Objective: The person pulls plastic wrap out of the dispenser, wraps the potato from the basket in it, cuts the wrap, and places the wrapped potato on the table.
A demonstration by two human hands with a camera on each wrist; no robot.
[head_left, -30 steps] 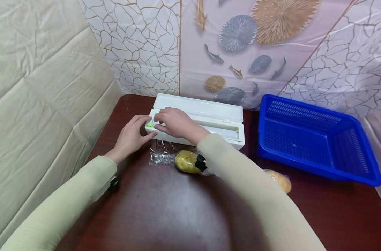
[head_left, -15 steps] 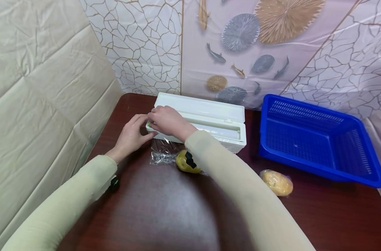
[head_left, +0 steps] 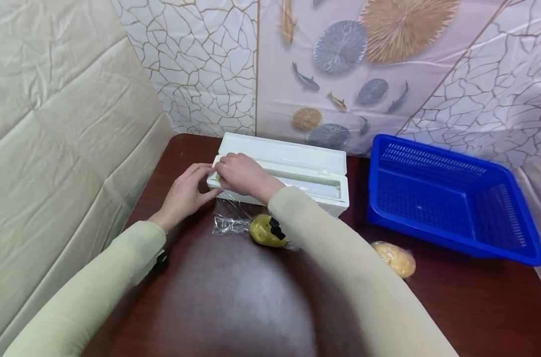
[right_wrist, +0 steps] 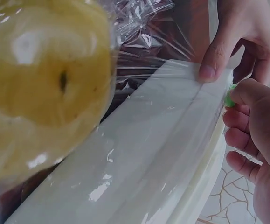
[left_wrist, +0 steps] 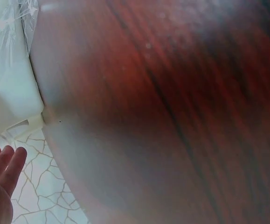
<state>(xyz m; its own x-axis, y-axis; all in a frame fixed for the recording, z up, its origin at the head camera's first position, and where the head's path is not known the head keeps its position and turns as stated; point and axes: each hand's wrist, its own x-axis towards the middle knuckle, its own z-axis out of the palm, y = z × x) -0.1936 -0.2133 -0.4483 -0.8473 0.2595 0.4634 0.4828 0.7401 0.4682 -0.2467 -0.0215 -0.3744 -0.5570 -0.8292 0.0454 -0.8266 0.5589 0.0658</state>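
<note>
A white cling film dispenser [head_left: 293,177] lies with its lid raised, the film roll showing inside. My left hand [head_left: 184,196] grips its left end, thumb against the front wall and fingers around the end. At that same end my right hand [head_left: 243,173] pinches the small green slide cutter [right_wrist: 230,96] between thumb and curled forefinger. Clear cling film [head_left: 230,224] stretches from the box down over the front wall to a potato [head_left: 263,231] on the table. The film covers this potato, and my right wrist partly hides it in the head view.
A blue perforated plastic basket [head_left: 431,210] stands at the right. In front of it lies a second film-wrapped, yellowish potato [head_left: 395,259], partly behind my right sleeve. The dark red-brown table [head_left: 217,292] meets a patterned wall covering [head_left: 208,74] at the back.
My right hand moved left onto the green cutter, then slid slightly back to the right with it. My left hand has stayed on the dispenser's end.
</note>
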